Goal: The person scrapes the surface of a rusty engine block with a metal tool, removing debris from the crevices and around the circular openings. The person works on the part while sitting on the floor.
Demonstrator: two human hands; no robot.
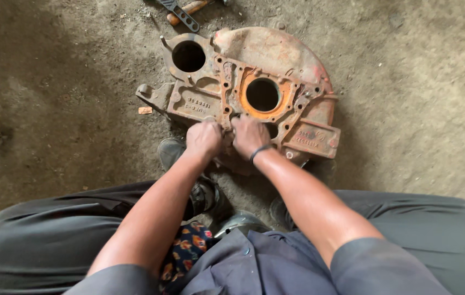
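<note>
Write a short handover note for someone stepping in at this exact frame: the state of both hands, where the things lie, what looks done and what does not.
Left hand: fist closed at the near edge of the rusty orange cast-metal housing plate; what it grips is hidden.
Right hand: pressed beside it on the same edge, dark band on the wrist.
Plate lies flat on the dirt floor, both round holes open.
Wooden-handled tool and dark metal wrench lie beyond the plate, untouched.
Progress cannot be judged; the hands cover the work spot.

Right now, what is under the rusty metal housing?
Dusty ground shows all round the rusty metal housing. At its near edge, the left hand and right hand cover it. Anything beneath the casting is hidden.
</note>
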